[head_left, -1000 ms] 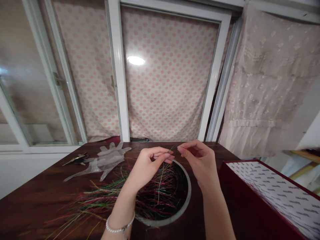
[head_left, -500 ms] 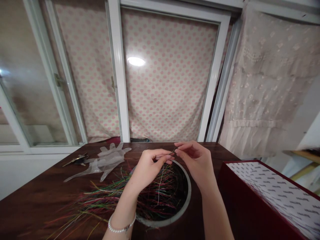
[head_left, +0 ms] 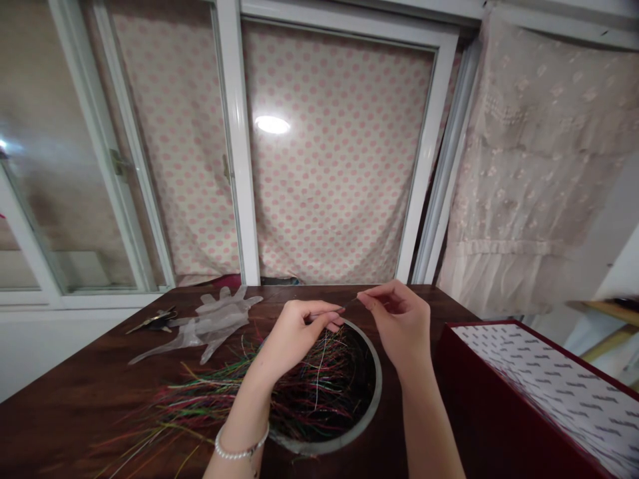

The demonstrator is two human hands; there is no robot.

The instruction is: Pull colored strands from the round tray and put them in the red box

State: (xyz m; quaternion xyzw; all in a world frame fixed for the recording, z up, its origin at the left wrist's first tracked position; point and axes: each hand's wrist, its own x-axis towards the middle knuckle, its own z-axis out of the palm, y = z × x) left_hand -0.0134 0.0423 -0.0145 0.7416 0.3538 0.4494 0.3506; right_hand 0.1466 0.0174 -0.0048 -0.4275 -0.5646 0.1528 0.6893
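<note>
My left hand (head_left: 309,329), with a pearl bracelet (head_left: 240,452) at its wrist, pinches a thin wire (head_left: 319,372) whose pale tail hangs down below the fingers. Opposite it, my right hand (head_left: 397,313) grips the wire's dark upper end between thumb and forefinger, and a short stretch spans the gap between both hands. Below them lies a round dark tray with a pale rim (head_left: 375,386). A bundle of thin multicoloured wires (head_left: 214,396) rests across the tray and spills over its left side onto the table. The wire's exact kind is too fine to tell.
Clear plastic gloves (head_left: 214,322) lie at the left of the dark wooden table (head_left: 70,386), beside keys or a small metal tool (head_left: 157,320). A dark red box (head_left: 499,386) with a printed white lining stands at the right. Sliding windows rise behind the table.
My right hand has moved a little to the right, away from my left hand, and its finger and thumb have closed on the wire end. My left hand has hardly moved.
</note>
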